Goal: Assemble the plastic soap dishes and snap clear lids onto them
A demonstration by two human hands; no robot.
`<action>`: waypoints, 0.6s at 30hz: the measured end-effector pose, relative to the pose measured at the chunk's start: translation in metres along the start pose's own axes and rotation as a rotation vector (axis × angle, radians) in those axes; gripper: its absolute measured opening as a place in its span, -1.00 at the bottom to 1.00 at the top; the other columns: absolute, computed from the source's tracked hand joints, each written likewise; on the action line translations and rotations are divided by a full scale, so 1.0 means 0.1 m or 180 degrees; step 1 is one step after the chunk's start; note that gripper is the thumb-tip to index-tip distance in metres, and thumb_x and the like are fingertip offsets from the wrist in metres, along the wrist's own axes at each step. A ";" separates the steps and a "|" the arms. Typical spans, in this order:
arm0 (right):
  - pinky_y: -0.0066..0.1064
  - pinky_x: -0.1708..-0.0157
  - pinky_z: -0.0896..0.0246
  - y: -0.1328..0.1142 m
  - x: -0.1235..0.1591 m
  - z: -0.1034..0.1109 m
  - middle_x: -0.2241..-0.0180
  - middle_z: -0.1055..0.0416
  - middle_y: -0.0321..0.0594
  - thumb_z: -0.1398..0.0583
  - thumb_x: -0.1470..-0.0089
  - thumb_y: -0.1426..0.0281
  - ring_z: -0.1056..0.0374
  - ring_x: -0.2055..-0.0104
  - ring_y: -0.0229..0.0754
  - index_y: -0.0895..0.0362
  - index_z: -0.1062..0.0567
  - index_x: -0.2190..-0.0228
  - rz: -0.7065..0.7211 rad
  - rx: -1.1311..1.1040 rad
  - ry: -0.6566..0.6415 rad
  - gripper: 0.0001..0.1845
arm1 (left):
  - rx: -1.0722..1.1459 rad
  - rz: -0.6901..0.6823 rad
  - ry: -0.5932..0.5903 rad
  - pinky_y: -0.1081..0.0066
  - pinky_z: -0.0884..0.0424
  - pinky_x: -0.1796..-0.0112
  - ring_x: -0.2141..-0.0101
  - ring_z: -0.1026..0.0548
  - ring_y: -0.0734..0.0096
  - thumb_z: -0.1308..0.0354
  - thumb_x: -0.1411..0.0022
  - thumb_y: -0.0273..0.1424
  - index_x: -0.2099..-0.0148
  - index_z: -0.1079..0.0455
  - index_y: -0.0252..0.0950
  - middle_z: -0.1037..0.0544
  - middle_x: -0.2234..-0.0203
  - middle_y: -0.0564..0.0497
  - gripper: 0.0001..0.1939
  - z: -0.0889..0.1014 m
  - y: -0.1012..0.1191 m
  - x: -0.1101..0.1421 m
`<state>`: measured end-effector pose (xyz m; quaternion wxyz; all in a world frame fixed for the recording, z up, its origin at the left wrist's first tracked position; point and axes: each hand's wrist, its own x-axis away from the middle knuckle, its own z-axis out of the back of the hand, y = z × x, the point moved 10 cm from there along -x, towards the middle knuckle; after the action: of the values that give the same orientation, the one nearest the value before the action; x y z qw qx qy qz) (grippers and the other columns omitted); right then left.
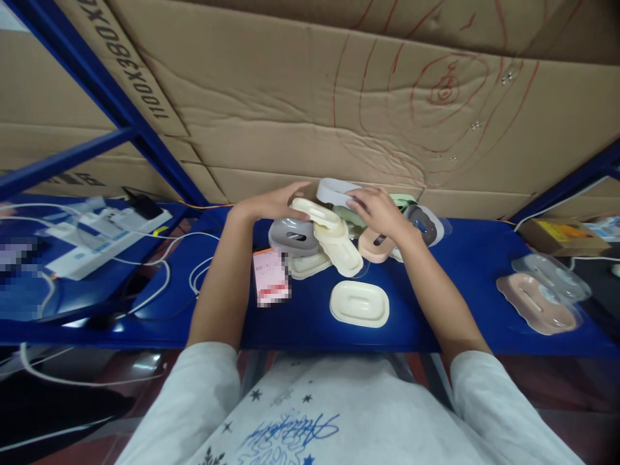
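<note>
A pile of oval plastic pieces that look like soap-dish parts lies at the back of the blue table. My left hand (277,201) is closed around the left end of a cream oval dish (317,213) on top of the pile. My right hand (380,210) pinches the right side of a pale grey-white oval piece (334,189) behind it. A grey slotted piece (290,237) lies beneath my left hand, and a peach slotted one (375,245) under my right wrist. Nearer me, a single cream dish (359,303) lies flat, apart from the pile.
A phone (271,278) lies beside my left forearm. White cables and a power strip (109,242) are at the left. Peach pieces with clear plastic (537,303) and a small cardboard box (564,237) sit at the right. Cardboard (271,97) walls off the back.
</note>
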<state>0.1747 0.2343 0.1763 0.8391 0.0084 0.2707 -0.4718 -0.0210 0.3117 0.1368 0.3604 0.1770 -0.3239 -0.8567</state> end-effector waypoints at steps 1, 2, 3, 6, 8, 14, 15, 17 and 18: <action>0.05 -0.26 -0.14 -0.02 0.01 -0.05 -0.09 -0.61 0.03 -0.08 -0.42 0.24 -0.46 -0.17 0.17 0.13 -0.60 -0.08 0.0015 0.0147 -0.0109 -0.59 | -0.0132 0.0198 -0.0049 -0.03 -0.40 -0.26 -0.36 -0.36 -0.18 -0.47 -0.03 0.03 -0.56 -0.06 -0.12 -0.33 -0.43 -0.22 0.16 0.00 -0.09 0.01; 0.06 -0.25 -0.14 -0.04 0.02 -0.09 -0.09 -0.61 0.04 -0.10 -0.41 0.27 -0.47 -0.16 0.18 0.14 -0.62 -0.07 0.0026 0.0263 -0.0206 -0.61 | -0.0240 0.0375 -0.0094 -0.02 -0.37 -0.29 -0.38 -0.33 -0.20 -0.47 -0.01 0.03 -0.55 -0.10 -0.08 -0.29 -0.45 -0.18 0.15 0.00 -0.17 0.02; 0.07 -0.25 -0.14 -0.07 0.02 -0.13 -0.08 -0.61 0.05 -0.12 -0.41 0.28 -0.48 -0.15 0.19 0.14 -0.62 -0.06 0.0046 0.0331 -0.0285 -0.62 | -0.0318 0.0492 -0.0114 -0.02 -0.35 -0.30 -0.38 -0.33 -0.22 -0.48 0.00 0.03 -0.54 -0.13 -0.07 -0.27 -0.47 -0.16 0.14 0.01 -0.21 0.03; 0.05 -0.25 -0.18 -0.17 0.03 -0.12 -0.12 -0.60 0.00 -0.17 -0.40 0.24 -0.47 -0.20 0.17 0.11 -0.61 -0.09 0.0169 0.0236 -0.0358 -0.62 | -0.0337 0.0469 -0.0191 -0.02 -0.35 -0.31 -0.38 -0.34 -0.22 -0.46 0.02 0.06 -0.52 -0.20 -0.08 -0.27 -0.47 -0.13 0.11 -0.03 -0.18 0.03; 0.01 -0.26 -0.23 -0.23 0.05 0.06 -0.16 -0.58 -0.07 -0.16 -0.42 0.19 -0.46 -0.22 0.12 0.06 -0.60 -0.12 0.0250 0.0033 -0.0267 -0.60 | -0.0292 0.0297 -0.0191 0.00 -0.33 -0.32 -0.40 -0.32 -0.18 -0.44 0.00 0.08 -0.50 -0.23 -0.07 -0.27 -0.47 -0.11 0.07 -0.05 -0.10 0.01; 0.05 -0.23 -0.34 0.48 0.93 1.14 -0.14 -0.59 0.02 -0.07 -0.39 0.03 -0.50 -0.20 0.16 0.07 -0.58 -0.16 -0.0814 0.0727 0.0033 -0.45 | -0.0478 0.0097 -0.0268 0.06 -0.31 -0.33 -0.37 -0.35 -0.11 -0.32 -0.12 0.10 -0.49 -0.25 -0.06 -0.31 -0.45 -0.04 -0.05 -0.11 0.05 0.00; 0.11 -0.23 -0.33 0.75 1.29 1.29 -0.15 -0.58 0.04 -0.06 -0.37 -0.02 -0.49 -0.22 0.21 0.04 -0.56 -0.18 -0.1208 0.1005 -0.0037 -0.41 | -0.0526 0.0123 -0.0295 0.06 -0.31 -0.32 -0.36 -0.37 -0.11 -0.31 -0.15 0.08 -0.49 -0.25 -0.08 -0.32 -0.45 -0.05 -0.07 -0.11 0.06 0.01; 0.21 -0.08 -0.40 1.31 2.17 1.53 -0.06 -0.62 0.14 -0.04 -0.26 -0.14 -0.56 -0.09 0.32 -0.02 -0.57 -0.15 -0.2071 0.1466 -0.0131 -0.31 | -0.0631 0.0198 -0.0301 0.06 -0.32 -0.31 -0.34 -0.39 -0.08 -0.25 -0.23 0.03 -0.50 -0.23 -0.16 -0.33 -0.44 -0.09 -0.13 -0.10 0.08 0.03; 0.28 0.01 -0.41 1.53 2.64 1.60 -0.04 -0.61 0.22 -0.05 -0.17 -0.20 -0.57 -0.04 0.38 -0.06 -0.57 -0.15 -0.2436 0.1676 -0.0168 -0.26 | -0.0688 0.0228 -0.0287 0.06 -0.33 -0.30 -0.33 -0.40 -0.06 -0.21 -0.28 0.00 -0.50 -0.22 -0.20 -0.33 -0.43 -0.12 -0.16 -0.09 0.09 0.05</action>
<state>0.4756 0.0683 0.1534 0.5806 0.1087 0.1039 -0.8002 -0.0148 0.2997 0.1367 0.3929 0.0867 -0.2516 -0.8802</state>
